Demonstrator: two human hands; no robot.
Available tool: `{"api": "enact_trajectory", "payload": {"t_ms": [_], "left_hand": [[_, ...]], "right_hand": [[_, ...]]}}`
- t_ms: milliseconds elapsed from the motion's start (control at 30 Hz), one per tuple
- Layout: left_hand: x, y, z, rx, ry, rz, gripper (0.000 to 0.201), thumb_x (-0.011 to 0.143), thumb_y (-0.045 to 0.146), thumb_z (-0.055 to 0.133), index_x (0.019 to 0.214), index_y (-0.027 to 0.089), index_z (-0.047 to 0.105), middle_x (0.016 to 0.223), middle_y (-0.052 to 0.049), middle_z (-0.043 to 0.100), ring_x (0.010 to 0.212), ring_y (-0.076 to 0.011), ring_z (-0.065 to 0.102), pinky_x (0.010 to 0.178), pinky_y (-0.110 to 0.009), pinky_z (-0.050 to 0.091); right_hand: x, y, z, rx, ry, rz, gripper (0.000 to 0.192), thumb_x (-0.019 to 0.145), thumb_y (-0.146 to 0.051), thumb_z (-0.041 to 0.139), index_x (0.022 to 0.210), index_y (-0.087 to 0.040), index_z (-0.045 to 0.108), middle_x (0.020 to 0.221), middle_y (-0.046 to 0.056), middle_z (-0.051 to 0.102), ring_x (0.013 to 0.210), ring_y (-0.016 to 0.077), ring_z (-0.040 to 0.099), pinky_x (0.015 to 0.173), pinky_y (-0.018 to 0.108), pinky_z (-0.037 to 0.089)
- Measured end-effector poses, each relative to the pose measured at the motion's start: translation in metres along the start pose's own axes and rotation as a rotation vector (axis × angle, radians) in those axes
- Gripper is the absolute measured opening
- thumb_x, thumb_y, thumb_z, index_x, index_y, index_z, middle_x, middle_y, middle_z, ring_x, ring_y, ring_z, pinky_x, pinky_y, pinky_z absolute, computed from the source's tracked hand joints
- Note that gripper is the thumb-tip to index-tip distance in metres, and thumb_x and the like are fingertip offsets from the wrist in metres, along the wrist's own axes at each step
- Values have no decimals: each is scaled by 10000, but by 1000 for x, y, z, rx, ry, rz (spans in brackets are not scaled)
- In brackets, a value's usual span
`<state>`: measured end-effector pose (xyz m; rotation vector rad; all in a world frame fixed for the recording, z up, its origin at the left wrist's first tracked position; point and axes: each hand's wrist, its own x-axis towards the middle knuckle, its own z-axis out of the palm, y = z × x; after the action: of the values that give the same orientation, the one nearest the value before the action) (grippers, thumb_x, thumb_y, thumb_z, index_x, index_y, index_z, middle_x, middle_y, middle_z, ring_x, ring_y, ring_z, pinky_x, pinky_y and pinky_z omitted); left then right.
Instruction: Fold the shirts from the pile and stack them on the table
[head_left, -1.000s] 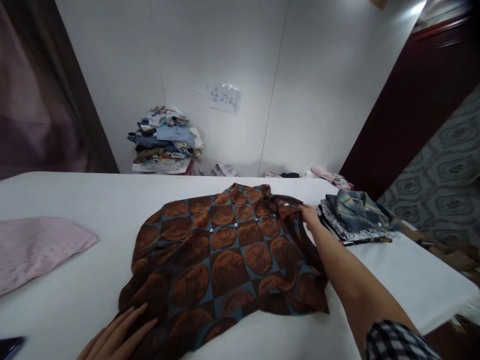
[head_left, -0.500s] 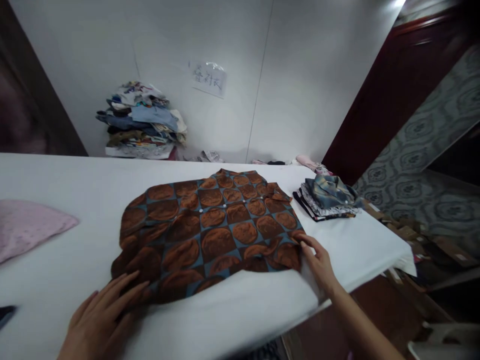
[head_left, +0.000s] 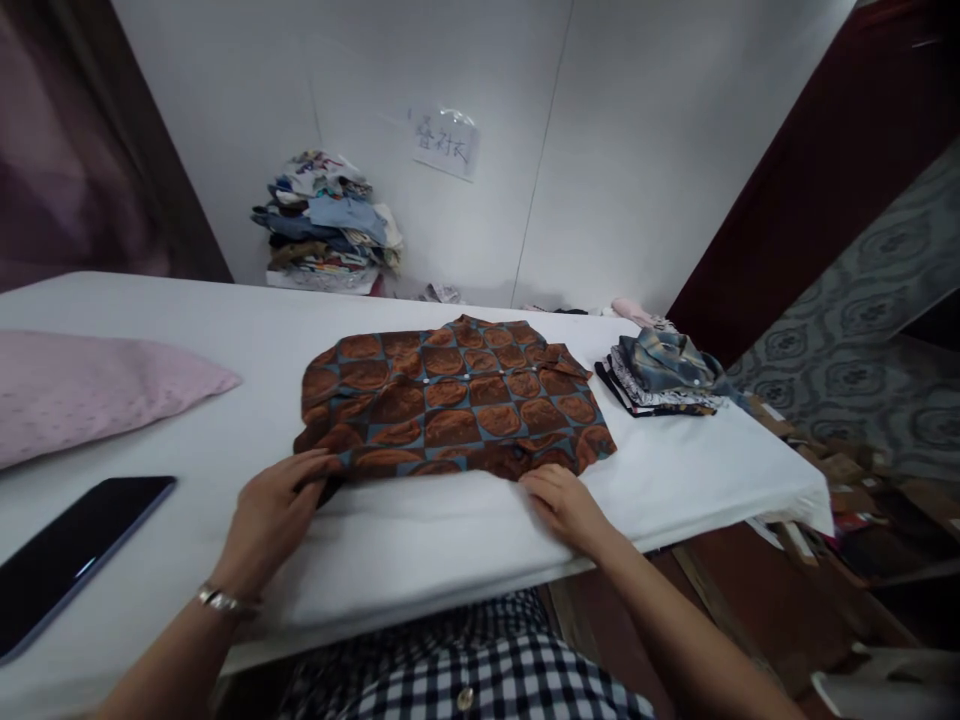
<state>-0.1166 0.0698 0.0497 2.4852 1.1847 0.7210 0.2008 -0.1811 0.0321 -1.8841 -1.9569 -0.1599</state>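
Note:
A brown and blue patterned shirt with white buttons lies spread on the white table, its collar toward the right. At its near left corner, my left hand has its fingers closed on the fabric, with a dark gap showing under the lifted edge. My right hand grips the near edge further right, fingertips curled over the cloth. Both thumbs are partly hidden.
A phone and a pink cushion-like cloth lie at left. Folded shirts are stacked at right. A tall clothes pile stands against the wall below and left of a paper sign. Boxes sit beyond the table's right edge.
My right hand has moved left from the shirt's right corner to its near edge. My left hand has gone from spread fingers to gripping the near left corner. The view has shifted.

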Motion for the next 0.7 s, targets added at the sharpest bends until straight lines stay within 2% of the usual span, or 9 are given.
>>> {"api": "enact_trajectory", "payload": {"t_ms": [67,133,233,333,400,500,567,633,700], "left_hand": [[4,6,-3,-32,-45,-83,371,883,341,381,1085,200,658,1207,-6,665,1096,-220,610,962,-343,469],[8,10,-3,-47,-53,-171,369,869,346,401,1078,217,676,1163,-10,691,1054,-237,634,922,-348,493],[12,11,1,-54,-46,-219,354,833,328,440,1038,228,710,1105,-38,719,1003,-252,660,883,-356,512],[12,8,6,-46,-65,-216,377,827,331,430,1051,226,714,1110,-52,718,987,-261,669,864,-366,519],[11,6,8,-40,-82,-225,396,829,339,417,1068,223,711,1114,-56,716,989,-261,669,865,-361,516],[11,5,8,-42,-96,-258,396,821,340,423,1076,240,710,1107,-42,720,989,-255,667,864,-344,512],[12,5,7,-46,-106,-274,398,819,337,422,1081,247,707,1105,-35,721,991,-254,665,864,-341,510],[13,5,6,-42,-119,-271,401,822,337,412,1082,248,704,1107,-33,720,990,-256,664,864,-349,509],[13,5,6,-27,-126,-245,394,823,336,406,1064,253,706,1111,-32,718,988,-258,664,861,-358,511]], "right_hand": [[11,-2,4,-29,-71,33,309,898,-208,493,1166,-236,645,1134,83,662,1042,223,559,890,386,465],[20,1,7,-80,-84,115,320,897,-244,514,1191,-210,635,1152,99,643,1042,239,544,894,384,454],[31,9,8,-143,-111,193,324,912,-238,493,1192,-166,641,1046,111,645,965,237,548,864,355,447],[33,17,4,-177,-141,189,314,922,-160,427,1085,-132,694,905,115,639,874,227,556,816,347,441],[26,20,-5,-98,-122,131,310,916,-139,416,1015,-138,710,879,110,644,843,222,561,785,351,446],[3,20,-27,168,45,45,250,905,-173,466,1017,-201,688,996,95,670,946,229,583,848,389,458],[-17,19,-44,377,195,62,231,904,-191,486,1037,-248,666,1094,74,670,1074,230,573,950,427,434],[-37,17,-56,557,310,156,215,909,-215,487,1023,-268,660,1123,55,674,1156,227,553,1011,441,409],[-52,17,-63,662,382,325,195,903,-260,497,988,-262,672,1100,47,690,1145,227,571,1001,427,427]]}}
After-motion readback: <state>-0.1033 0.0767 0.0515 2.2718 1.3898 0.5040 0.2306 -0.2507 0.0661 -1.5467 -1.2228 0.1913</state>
